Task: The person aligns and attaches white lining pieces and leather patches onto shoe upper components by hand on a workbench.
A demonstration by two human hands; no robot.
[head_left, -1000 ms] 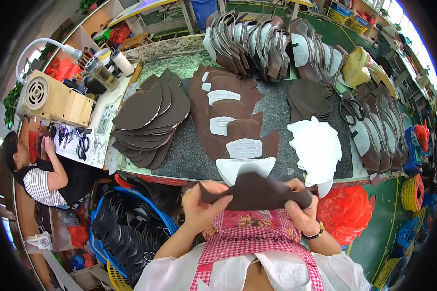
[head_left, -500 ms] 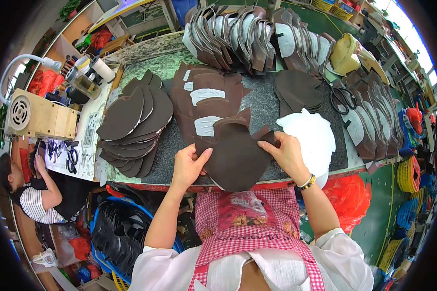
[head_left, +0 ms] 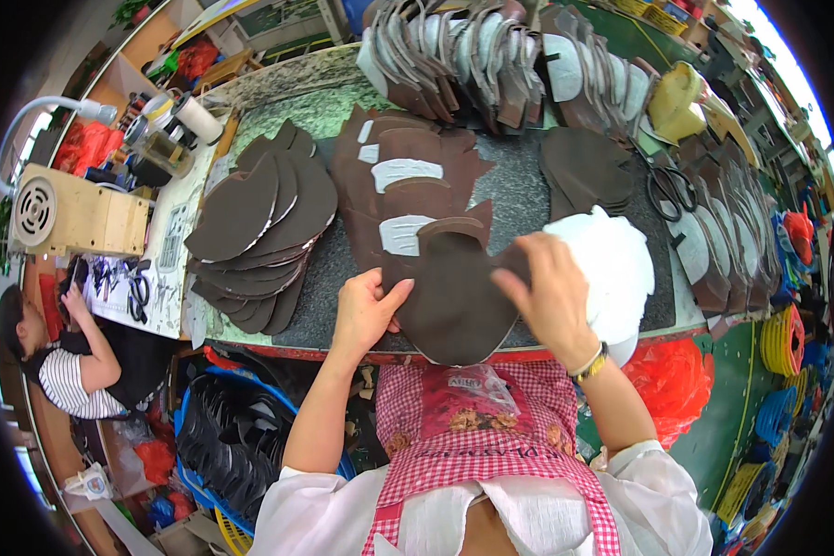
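A dark brown rounded leather-like piece (head_left: 461, 301) with a pale lower edge lies at the table's front edge, with narrower side flaps. My left hand (head_left: 366, 313) pinches its left side between thumb and fingers. At its right side is my right hand (head_left: 556, 292), blurred, with the thumb spread away from the fingers over the flap; it does not grip the piece firmly. Beyond the piece, a row of overlapping brown pieces (head_left: 417, 199) with white patches runs up the table. On the right lies a stack of white rounded pieces (head_left: 607, 269), its near-left part behind my right hand.
Stacks of dark rounded pieces (head_left: 250, 218) (head_left: 584, 171) lie left and right on the table. Bundled brown pieces (head_left: 454, 60) stand along the back. Black scissors (head_left: 672, 190) rest at the right. A blue basket (head_left: 185, 408) sits below; another person (head_left: 79, 371) is at the left.
My right hand has loosened its pinch on the flap and moved slightly up and right, thumb spreading. My left hand keeps its hold. The whole view has shifted slightly.
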